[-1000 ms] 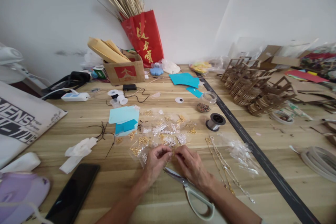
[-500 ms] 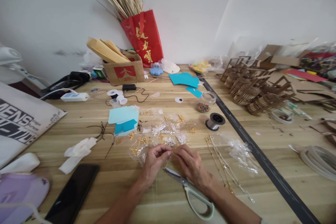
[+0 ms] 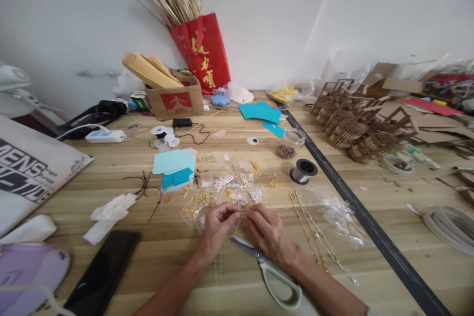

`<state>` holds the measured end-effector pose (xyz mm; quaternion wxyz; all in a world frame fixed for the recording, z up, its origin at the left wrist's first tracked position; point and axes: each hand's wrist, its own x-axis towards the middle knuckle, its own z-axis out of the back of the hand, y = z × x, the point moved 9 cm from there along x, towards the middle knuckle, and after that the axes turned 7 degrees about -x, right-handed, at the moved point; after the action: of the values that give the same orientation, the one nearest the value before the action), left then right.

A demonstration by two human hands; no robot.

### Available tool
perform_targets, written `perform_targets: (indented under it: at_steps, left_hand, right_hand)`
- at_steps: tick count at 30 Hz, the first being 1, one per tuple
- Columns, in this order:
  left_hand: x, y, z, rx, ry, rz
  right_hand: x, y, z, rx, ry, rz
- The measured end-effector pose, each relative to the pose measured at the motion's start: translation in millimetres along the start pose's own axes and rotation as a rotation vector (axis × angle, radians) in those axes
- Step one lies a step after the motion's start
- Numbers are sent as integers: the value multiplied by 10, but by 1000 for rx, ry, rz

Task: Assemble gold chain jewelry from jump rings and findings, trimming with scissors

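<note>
Fingers of the left hand and right hand look pinched on a tiny gold-toned piece between them. A slackened pinch could drop it among the packets just beyond. It looks thin, delicate — details unreadable. Scissors lie nearer on the worktop.

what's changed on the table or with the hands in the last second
Nothing visibly moved, taken up or let go. The left hand and right hand stay pinched close together; what lies between their fingertips is too small to tell. The scissors, chains and spool stay put.
</note>
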<state>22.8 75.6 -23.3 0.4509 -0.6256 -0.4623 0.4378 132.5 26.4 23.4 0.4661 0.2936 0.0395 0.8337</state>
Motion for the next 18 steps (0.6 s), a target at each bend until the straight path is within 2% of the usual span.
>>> perform_targets:
  at_steps: [18]
  left_hand:
    - [13, 40, 23, 16, -8, -9]
  right_hand:
    - [25, -4, 54, -23, -48, -13]
